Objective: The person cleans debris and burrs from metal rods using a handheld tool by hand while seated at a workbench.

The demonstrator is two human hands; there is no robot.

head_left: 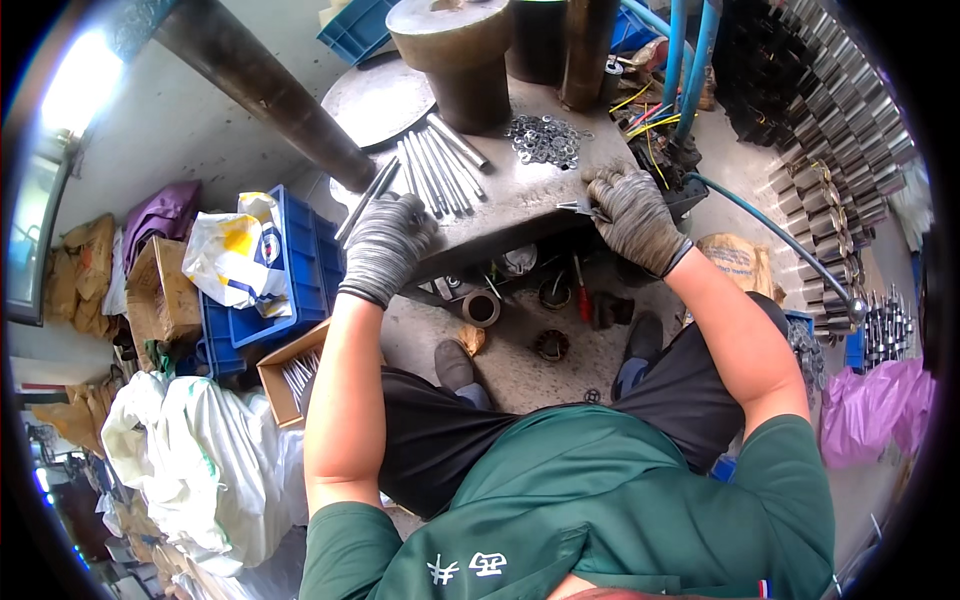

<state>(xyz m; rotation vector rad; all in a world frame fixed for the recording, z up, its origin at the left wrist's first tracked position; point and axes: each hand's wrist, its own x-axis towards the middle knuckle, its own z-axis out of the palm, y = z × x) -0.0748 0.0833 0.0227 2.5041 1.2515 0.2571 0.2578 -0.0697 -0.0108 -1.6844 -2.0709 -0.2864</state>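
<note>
Both hands wear grey knitted gloves. My left hand [388,245] is closed at the left edge of the metal bench, its fingers curled round a metal rod [362,208]. Several bare metal rods [432,172] lie side by side just beyond it. My right hand [632,215] is closed at the bench's right front corner. From its fingers a small pointed metal tool [574,207], like plier tips, sticks out to the left; the rest is hidden in the glove. A heap of small metal rings [548,140] lies on the bench between the hands, farther back.
A thick metal cylinder [455,75] and a round plate [378,97] stand behind the rods. A brown pipe [262,85] slants down at left. Blue hoses [685,75] rise at right. Blue crates [300,265] and a carton of rods [283,385] flank my left arm.
</note>
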